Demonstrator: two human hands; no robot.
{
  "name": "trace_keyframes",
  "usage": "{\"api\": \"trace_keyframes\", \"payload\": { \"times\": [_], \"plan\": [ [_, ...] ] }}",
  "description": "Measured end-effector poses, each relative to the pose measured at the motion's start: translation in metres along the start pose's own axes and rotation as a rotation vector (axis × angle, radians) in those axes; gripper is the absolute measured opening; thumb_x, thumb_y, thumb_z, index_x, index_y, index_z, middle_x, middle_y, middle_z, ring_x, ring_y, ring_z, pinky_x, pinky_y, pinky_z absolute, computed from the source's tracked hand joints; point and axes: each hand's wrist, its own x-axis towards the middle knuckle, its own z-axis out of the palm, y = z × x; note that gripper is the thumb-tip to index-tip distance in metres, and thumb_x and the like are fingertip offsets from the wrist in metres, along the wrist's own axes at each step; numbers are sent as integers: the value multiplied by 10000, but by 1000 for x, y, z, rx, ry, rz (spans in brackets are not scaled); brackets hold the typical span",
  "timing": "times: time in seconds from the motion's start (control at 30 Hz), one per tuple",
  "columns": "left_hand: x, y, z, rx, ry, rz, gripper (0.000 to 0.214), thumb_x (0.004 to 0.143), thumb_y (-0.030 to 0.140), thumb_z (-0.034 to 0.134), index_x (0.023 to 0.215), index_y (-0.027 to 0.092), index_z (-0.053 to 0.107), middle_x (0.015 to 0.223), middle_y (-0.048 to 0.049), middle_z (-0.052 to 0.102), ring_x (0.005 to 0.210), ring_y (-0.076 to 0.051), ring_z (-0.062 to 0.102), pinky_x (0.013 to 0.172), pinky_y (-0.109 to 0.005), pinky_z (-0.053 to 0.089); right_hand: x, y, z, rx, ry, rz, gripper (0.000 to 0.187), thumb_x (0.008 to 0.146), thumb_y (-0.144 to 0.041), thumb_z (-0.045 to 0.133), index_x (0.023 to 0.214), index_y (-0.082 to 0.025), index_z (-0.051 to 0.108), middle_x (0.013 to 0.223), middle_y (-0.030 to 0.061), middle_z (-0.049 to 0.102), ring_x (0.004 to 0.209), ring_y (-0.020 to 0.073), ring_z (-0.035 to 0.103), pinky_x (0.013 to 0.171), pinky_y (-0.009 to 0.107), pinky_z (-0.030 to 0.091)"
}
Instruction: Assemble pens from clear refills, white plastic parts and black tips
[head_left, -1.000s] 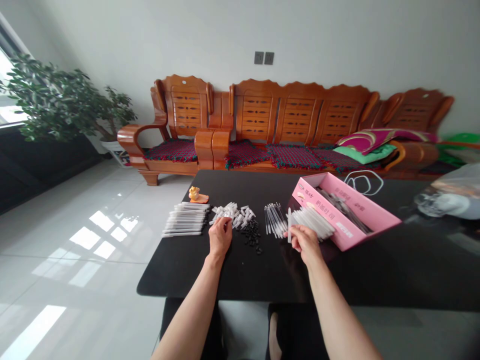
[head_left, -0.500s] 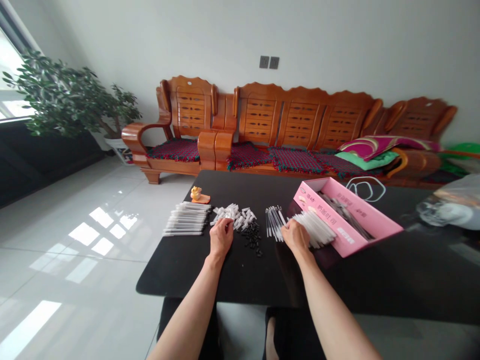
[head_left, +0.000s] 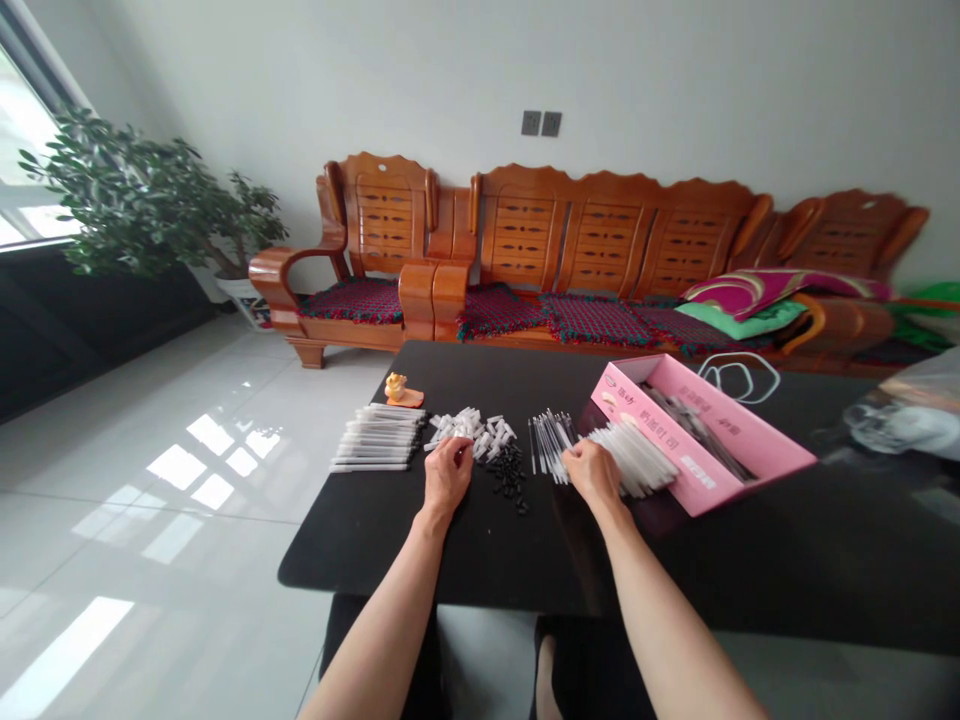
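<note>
My left hand [head_left: 448,474] is closed in a pinch at the near edge of a pile of white pen caps [head_left: 491,437]; whatever is between its fingertips is too small to make out. Just right of it lies a heap of small black plugs [head_left: 510,470]. My right hand [head_left: 593,470] has its fingers pressed together on the right side of a row of thin pen refills [head_left: 546,440], gripping at a refill. Beside that hand, partly covered by it, are white translucent pen barrels [head_left: 641,460]. Assembled-looking white pens [head_left: 379,438] lie in a row at the left.
A pink box [head_left: 694,465] holding more thin dark items stands at the right. A small yellow figurine [head_left: 396,386] sits behind the pens. White cord loops [head_left: 742,378] and a plastic bag [head_left: 911,410] lie farther right on the black table [head_left: 360,545]. Wooden sofas [head_left: 525,235] stand behind.
The view has shifted slightly, moving everything a little to the right. Both hands stay at nearly the same places, my right fingers still at the refills and my left at the caps.
</note>
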Motion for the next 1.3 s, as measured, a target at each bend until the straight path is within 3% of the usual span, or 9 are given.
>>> {"api": "trace_keyframes", "payload": {
  "times": [0.17, 0.27, 0.43, 0.53, 0.7, 0.83, 0.97, 1.1, 1.3],
  "plan": [
    [2, 0, -4, -460, -317, -267, 284, 831, 412, 612, 945, 172, 712, 584, -8, 616, 456, -125, 554, 440, -231, 451, -40, -24, 12, 418, -68, -236, 206, 782, -323, 547, 640, -194, 623, 554, 16, 627, 529, 166, 577, 505, 244, 367],
    [2, -1, -7, -664, -439, -357, 380, 783, 455, 675, 957, 118, 695, 591, -20, 635, 471, -125, 577, 467, -234, 487, -67, -48, 24, 455, -129, -312, 180, 784, -304, 552, 644, -206, 610, 527, -13, 599, 479, 143, 532, 482, 233, 334],
    [3, 0, -10, -803, -460, -404, 358, 767, 468, 697, 759, 117, 627, 589, -36, 651, 478, -121, 597, 485, -227, 501, -85, -72, 35, 348, -107, -343, 164, 780, -238, 558, 619, -215, 580, 531, -23, 578, 494, 131, 507, 506, 237, 301],
    [3, 0, -10, -834, -414, -444, 360, 752, 475, 708, 752, 138, 582, 671, -42, 681, 496, -120, 610, 475, -224, 501, -82, -68, 36, 471, -120, -391, 265, 849, -311, 525, 607, -208, 559, 510, -27, 529, 491, 130, 480, 501, 240, 300],
    [3, 1, -8, -868, -392, -452, 358, 767, 480, 689, 754, 153, 544, 695, -36, 683, 495, -113, 605, 460, -217, 495, -66, -42, 32, 849, -29, -239, 432, 946, -445, 385, 680, -184, 604, 509, -23, 492, 506, 142, 494, 523, 246, 381],
    [2, 4, -9, -874, -454, -448, 355, 785, 482, 667, 848, 140, 592, 687, -33, 666, 473, -107, 583, 430, -208, 469, -58, -29, 37, 962, 86, -128, 383, 892, -484, 494, 788, -157, 663, 600, 10, 574, 534, 147, 533, 508, 253, 422],
    [-1, 9, -14, -801, -588, -401, 364, 816, 462, 641, 934, 118, 666, 632, -11, 616, 401, -57, 466, 362, -160, 314, -54, -27, 45, 1338, -63, 20, 312, 833, -456, 613, 870, -148, 646, 584, 2, 623, 416, 120, 531, 377, 221, 394],
    [-5, 13, -17, -650, -718, -366, 379, 800, 453, 668, 922, 101, 735, 552, 6, 549, 410, -37, 385, 390, -158, 246, -48, -25, 45, 1707, -232, 69, 260, 776, -382, 706, 866, -145, 651, 617, 26, 693, 431, 139, 606, 395, 239, 489],
    [-6, 13, -17, -551, -777, -348, 405, 790, 475, 671, 905, 94, 750, 537, 13, 510, 445, -48, 380, 413, -163, 245, -48, -24, 41, 1826, -315, 42, 204, 784, -326, 723, 864, -144, 680, 637, 39, 724, 455, 148, 645, 409, 240, 537]
  ]
}}
